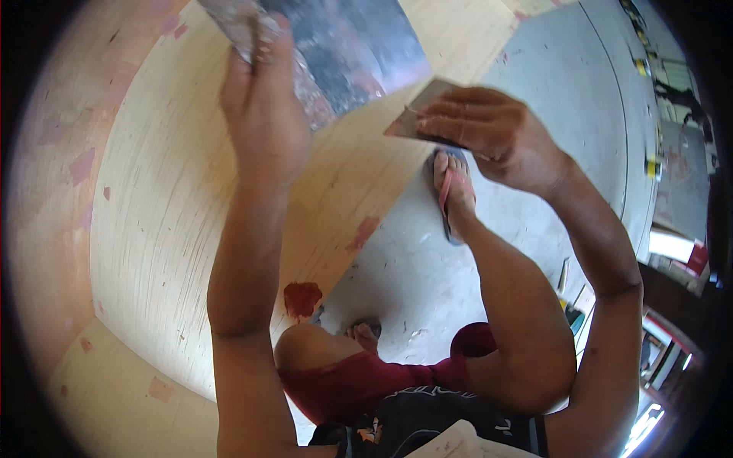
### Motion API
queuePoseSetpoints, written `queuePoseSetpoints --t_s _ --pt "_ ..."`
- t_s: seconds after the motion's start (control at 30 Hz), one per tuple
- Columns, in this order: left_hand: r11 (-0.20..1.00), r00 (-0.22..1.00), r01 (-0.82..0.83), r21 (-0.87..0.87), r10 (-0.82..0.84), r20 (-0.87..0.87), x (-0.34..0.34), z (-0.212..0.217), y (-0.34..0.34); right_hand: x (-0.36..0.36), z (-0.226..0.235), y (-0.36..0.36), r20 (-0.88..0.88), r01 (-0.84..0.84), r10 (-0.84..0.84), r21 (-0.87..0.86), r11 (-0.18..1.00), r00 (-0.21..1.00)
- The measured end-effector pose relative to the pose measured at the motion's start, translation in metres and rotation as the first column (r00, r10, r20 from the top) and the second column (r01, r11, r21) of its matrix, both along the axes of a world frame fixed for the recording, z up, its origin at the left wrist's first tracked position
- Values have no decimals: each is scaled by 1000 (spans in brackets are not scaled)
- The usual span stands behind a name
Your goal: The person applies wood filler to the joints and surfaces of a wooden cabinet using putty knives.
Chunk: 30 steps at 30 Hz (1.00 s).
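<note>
My left hand is closed on the edge of a flat metal sheet, grey and shiny, with smears of pale pinkish putty along the edge by the thumb. My right hand pinches a thin, flat scraper blade, with the fingers laid over its top and a corner pointing left. The blade is close to the sheet's lower right corner; whether they touch I cannot tell. Below both hands lies a curved plywood panel, with a dark red filler patch near my left knee and a fainter patch by its edge.
Another plywood surface with pinkish patches curves along the left side. My sandalled foot rests on the grey floor beneath my right hand. Tools and assorted items line the far right, near a red object.
</note>
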State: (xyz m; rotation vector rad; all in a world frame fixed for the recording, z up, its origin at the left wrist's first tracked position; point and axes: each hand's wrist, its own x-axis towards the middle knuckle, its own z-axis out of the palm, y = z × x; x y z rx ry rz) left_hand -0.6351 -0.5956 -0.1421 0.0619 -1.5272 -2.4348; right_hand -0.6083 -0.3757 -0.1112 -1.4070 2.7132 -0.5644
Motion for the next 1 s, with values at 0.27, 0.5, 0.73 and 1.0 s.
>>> queuePoseSetpoints --t_s 0.27,0.5,0.73,1.0 --pt "864 992 110 491 -129 5 -35 0 5 -74 3 -14 129 109 -21 -724 682 991" --pt "865 943 -278 417 329 -53 -11 36 -24 -125 -45 -42 -57 -142 132 -269 953 990" --pt "804 799 -559 -204 588 129 11 27 -8 -169 37 -59 -241 -409 337 -388 826 910" --pt "840 908 -405 363 416 50 -6 -24 -29 -236 -10 -3 86 -140 150 -104 985 985"
